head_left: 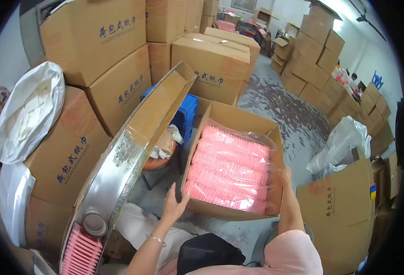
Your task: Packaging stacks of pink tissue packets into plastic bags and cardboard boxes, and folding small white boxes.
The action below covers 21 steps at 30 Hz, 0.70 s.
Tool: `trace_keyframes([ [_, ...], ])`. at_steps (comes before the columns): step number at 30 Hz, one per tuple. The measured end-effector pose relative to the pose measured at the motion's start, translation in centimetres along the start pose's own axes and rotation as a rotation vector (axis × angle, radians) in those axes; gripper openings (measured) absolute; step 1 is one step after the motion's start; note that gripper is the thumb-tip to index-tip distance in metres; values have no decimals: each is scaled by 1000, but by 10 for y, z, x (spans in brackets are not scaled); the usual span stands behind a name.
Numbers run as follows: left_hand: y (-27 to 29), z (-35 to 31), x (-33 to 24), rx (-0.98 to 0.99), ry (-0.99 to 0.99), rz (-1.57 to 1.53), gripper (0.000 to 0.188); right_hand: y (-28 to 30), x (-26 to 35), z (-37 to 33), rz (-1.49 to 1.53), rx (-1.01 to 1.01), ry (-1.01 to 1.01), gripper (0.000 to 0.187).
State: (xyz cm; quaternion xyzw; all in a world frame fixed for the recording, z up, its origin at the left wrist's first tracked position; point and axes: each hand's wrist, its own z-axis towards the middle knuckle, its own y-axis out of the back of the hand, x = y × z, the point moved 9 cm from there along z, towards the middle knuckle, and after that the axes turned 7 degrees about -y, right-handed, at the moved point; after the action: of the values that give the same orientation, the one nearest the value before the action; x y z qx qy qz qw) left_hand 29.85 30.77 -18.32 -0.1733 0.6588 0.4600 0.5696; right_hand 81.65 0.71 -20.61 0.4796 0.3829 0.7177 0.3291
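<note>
An open cardboard box (238,112) stands in front of me, filled with rows of small pink packs (227,167). Clear plastic film (268,140) lines it and lies partly over the packs. At the box's near left corner is my left hand (174,205), thumb and fingers spread apart, close against the cardboard. My right hand (286,176) grips the right wall of the box near its upper edge; some of its fingers are hidden. To my left runs a long sloping chute (114,167) of cardboard and metal. More pink packs (80,252) line up at its low end, below a round metal piece (95,222).
Stacked cartons (94,43) wall off the left and back. A white sack of pale pieces (32,110) leans at far left. Behind the chute sit a blue crate (189,112) and an orange container (156,162). A large carton (335,211) and plastic bag (344,142) stand right.
</note>
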Motion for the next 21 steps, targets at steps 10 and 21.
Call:
trace_keyframes([
  [10, -38, 30, -4, 227, 214, -248, 66, 32, -31, -40, -75, 41, 154, 38],
  [21, -70, 56, -9, 277, 24, -208, 65, 61, -44, -67, -62, 46, -94, 35],
])
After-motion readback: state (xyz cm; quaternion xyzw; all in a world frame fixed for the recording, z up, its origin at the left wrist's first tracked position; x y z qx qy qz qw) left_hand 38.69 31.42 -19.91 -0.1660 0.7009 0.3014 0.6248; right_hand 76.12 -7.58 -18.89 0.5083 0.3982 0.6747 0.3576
